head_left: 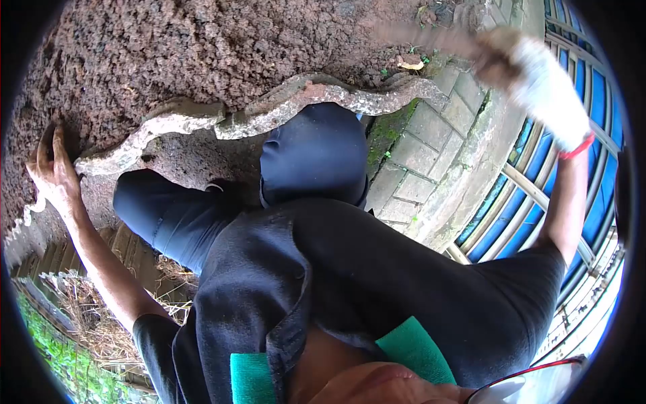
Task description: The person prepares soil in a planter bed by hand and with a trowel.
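My left hand (55, 172) is bare and lies open on the dark brown soil (168, 54), its fingertips against the crumbly earth beside the end of a wavy, pale border edge (316, 94). On the other side, my right hand (531, 81) wears a white glove with a red band at the wrist. It is raised near the paving and smeared by motion. The gloved fingers look closed round a brown, stick-like tool (437, 39), whose blurred length reaches left over the soil. Its exact kind cannot be made out.
My knees (316, 151) in dark trousers are close to the border. Mossy paving bricks (427, 135) and a concrete kerb run along the right, beside a bamboo fence (531, 188) with blue sheeting. Dry straw (94, 310) and green plants lie at lower left.
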The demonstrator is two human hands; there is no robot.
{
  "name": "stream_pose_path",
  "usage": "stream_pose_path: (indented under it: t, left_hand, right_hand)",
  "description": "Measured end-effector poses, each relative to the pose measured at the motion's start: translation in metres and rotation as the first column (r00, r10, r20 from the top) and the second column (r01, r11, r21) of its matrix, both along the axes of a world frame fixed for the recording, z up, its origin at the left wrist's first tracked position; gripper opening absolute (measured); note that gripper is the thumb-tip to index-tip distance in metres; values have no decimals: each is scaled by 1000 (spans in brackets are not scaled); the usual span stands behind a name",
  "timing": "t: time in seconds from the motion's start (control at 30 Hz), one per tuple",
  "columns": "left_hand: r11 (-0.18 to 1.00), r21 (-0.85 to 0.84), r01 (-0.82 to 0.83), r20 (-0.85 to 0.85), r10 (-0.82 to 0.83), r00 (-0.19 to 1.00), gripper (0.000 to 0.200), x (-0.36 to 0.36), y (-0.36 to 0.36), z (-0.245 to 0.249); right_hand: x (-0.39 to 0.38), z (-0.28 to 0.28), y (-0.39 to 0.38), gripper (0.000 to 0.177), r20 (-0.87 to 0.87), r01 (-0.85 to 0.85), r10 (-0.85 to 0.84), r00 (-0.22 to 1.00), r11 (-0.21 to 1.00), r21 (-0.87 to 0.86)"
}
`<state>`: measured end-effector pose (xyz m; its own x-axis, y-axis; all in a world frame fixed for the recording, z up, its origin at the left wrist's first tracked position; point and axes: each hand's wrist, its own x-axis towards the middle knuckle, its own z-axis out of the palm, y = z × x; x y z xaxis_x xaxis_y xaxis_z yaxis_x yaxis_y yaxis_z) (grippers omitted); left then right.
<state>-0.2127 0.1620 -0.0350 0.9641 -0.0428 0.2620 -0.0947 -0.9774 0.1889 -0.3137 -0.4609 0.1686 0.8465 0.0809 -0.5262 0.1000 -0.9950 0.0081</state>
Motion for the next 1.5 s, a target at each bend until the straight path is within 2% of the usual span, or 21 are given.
stream_pose_path:
  t: [0.07, 0.17, 0.23, 0.27, 0.33, 0.47, 0.63, 0.73, 0.83, 0.9, 0.97, 1.0, 1.03, 1.1, 1.17, 1.23, 1.27, 1.33, 1.4, 1.47, 1.5]
  left_hand:
    - [998, -23, 63, -38, -63, 997, 34, 7, 26, -10]
    - [995, 87, 48, 11, -49, 999, 34, 3, 18, -7]
    - [993, 115, -35, 16, 34, 999, 35, 0, 12, -5]
    - [992, 114, -56, 10, 55, 998, 35, -1, 10, -3]
    - [992, 110, -53, -3, 54, 999, 36, 0, 9, -2]
    - [986, 162, -30, 9, 29, 1000, 37, 3, 26, -9]
    - [990, 127, -69, 2, 70, 998, 39, 4, 26, -9]
    - [987, 136, -90, -29, 95, 995, 42, 2, 22, -2]
    - [989, 140, 45, -29, -41, 999, 38, 7, 31, 0]
    - [992, 127, -17, -47, 23, 999, 38, 5, 34, -5]
    - [995, 86, 52, -71, -46, 996, 38, 10, 48, -7]
    - [970, 229, -81, -69, 99, 993, 39, 10, 45, -9]
    - [975, 220, 0, -83, 19, 996, 39, 12, 48, -9]
    - [974, 190, 122, -75, -110, 991, 39, 14, 53, -10]
    - [953, 302, 8, -10, -5, 1000, 38, 10, 49, -15]
    - [949, 305, -85, 11, 85, 996, 36, 8, 37, -13]
    - [952, 304, -47, 21, 42, 999, 36, 6, 36, -12]
    - [963, 270, -27, 13, 24, 1000, 36, 3, 37, -8]
    - [980, 187, -75, -10, 78, 997, 37, 4, 34, -6]
    - [983, 136, -120, -25, 124, 992, 37, 4, 29, -7]
    - [982, 143, -121, -22, 126, 992, 36, 3, 29, -7]
  right_hand:
    - [-24, -4, 12, 35, 1, -255, 255, 967, 966, -50]
    - [-36, 8, 28, 36, -61, -338, 333, 941, 928, -155]
    - [-26, 26, 34, 36, -134, -309, 287, 948, 931, -195]
    - [-21, 35, 54, 36, -134, -157, 133, 982, 970, -186]
    - [-20, 39, 41, 45, -86, -254, 244, 966, 957, -140]
    - [-33, 22, 18, 62, -95, -235, 221, 971, 956, -176]
    - [-39, 21, 16, 60, -175, -117, 85, 981, 976, -184]
    - [-43, 28, 18, 55, -138, -143, 120, 983, 975, -170]
    - [-42, 27, 16, 50, -124, -157, 137, 983, 973, -170]
    - [-42, 23, 15, 47, -92, -179, 165, 982, 967, -180]
    - [-40, 4, 19, 44, -51, -229, 223, 973, 949, -217]
    - [-38, -15, 22, 42, -38, -239, 237, 971, 940, -244]
    - [-31, -35, 26, 41, -120, -225, 199, 973, 938, -264]
    - [-35, -51, 13, 45, 104, -456, 485, 868, 863, -217]
    - [-35, -45, 14, 43, 161, -454, 486, 859, 868, -202]
    - [-24, -28, 10, 40, 118, -210, 195, 974, 969, 129]
    - [-18, -14, 4, 39, -66, 99, -78, 995, 903, 418]
    - [-18, 3, -9, 37, -237, 324, -231, 944, 786, 526]
    - [-26, 20, -28, 35, -84, 116, -94, 992, 941, 318]
    - [-21, 31, -22, 34, 19, -99, 98, 995, 993, 62]
    - [-12, 32, -2, 34, -153, -36, 23, 988, 996, -82]
